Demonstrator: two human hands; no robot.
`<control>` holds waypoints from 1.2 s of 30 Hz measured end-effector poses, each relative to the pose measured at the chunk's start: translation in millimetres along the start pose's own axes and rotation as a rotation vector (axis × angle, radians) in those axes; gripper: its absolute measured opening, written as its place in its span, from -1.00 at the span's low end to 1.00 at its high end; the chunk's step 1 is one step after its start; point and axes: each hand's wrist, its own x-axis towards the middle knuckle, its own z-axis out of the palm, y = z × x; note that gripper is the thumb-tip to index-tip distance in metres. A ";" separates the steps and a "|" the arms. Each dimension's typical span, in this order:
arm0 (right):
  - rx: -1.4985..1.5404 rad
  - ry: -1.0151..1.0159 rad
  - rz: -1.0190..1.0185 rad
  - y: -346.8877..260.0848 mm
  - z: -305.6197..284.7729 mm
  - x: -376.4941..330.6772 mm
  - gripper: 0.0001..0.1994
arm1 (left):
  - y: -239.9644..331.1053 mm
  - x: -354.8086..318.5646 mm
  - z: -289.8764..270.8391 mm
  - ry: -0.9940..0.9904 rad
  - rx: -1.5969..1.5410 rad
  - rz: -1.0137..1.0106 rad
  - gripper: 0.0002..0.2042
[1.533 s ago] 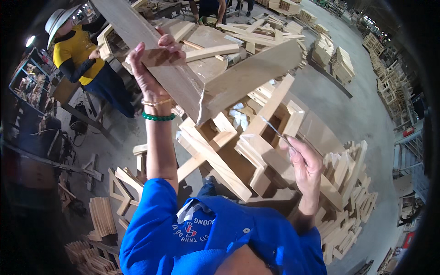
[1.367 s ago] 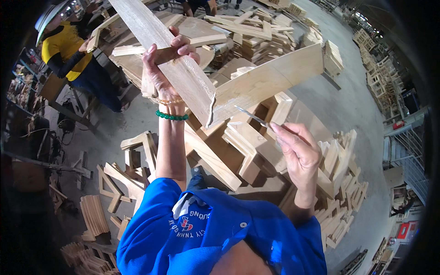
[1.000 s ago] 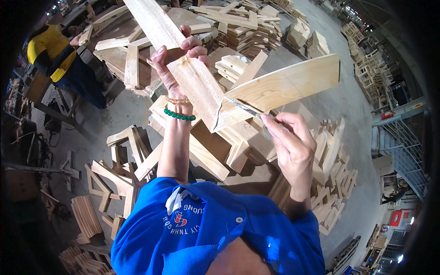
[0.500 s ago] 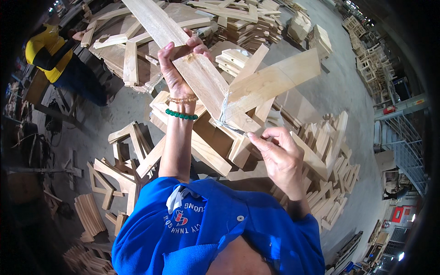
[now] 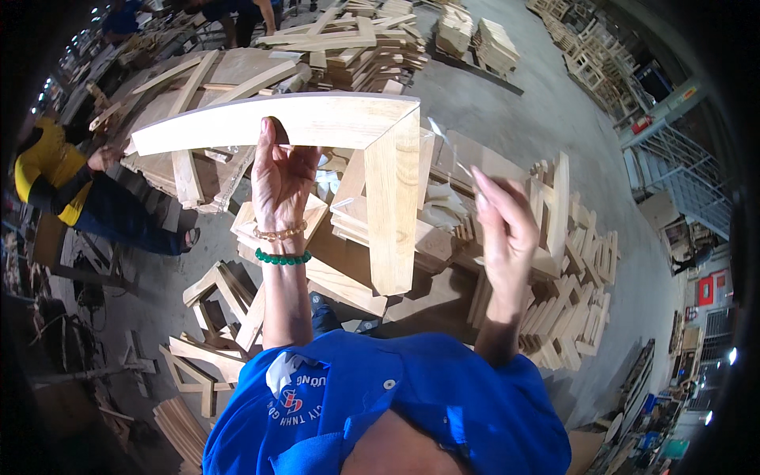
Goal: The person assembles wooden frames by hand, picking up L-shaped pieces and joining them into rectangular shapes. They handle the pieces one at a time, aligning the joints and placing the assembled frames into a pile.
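Observation:
My left hand (image 5: 286, 178) grips an angled wooden piece (image 5: 393, 198), its thumb on the near face of the long arm. One arm of this piece runs left with a curved upper edge. The other drops toward me, and a slanting joint line shows at the corner. To the right of that corner, my right hand (image 5: 507, 218) pinches a thin, pale spatula-like tool (image 5: 451, 149) pointing up and left, apart from the wood. Its exact kind is hard to make out. Below the held piece lies a stack of wooden parts (image 5: 427, 237) beside crumpled whitish sheeting (image 5: 447, 210).
Rows of angled wooden pieces (image 5: 566, 317) stand at the right. More frames (image 5: 218, 289) lie on the floor at the left. Beyond is a table (image 5: 226, 170) piled with wood. A person in a yellow and black top (image 5: 59, 174) stands at the far left; stacked parts (image 5: 495, 47) sit farther back.
The angled piece has been turned so its long arm lies nearly level and its corner sits upper right. My right hand and tool have come off the joint, moving up and right.

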 end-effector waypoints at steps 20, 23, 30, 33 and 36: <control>-0.144 0.021 -0.130 19.5 12.6 -32.0 -0.65 | -26.4 -14.0 22.8 0.295 0.374 0.088 -0.47; 0.092 0.161 0.189 2.8 -12.0 -36.7 -0.74 | 3.1 -18.2 16.4 0.202 0.109 0.073 -0.33; 0.221 0.064 0.552 26.8 -30.2 -71.4 -0.77 | -8.7 0.1 35.3 0.254 0.268 0.064 -0.47; 0.230 0.060 0.575 30.5 -27.1 -76.3 -0.78 | -32.8 5.4 44.0 0.209 0.471 0.086 -0.56; 0.179 0.125 0.522 22.5 -33.9 -70.3 -0.80 | -39.3 9.0 42.9 -0.053 0.698 0.102 -0.57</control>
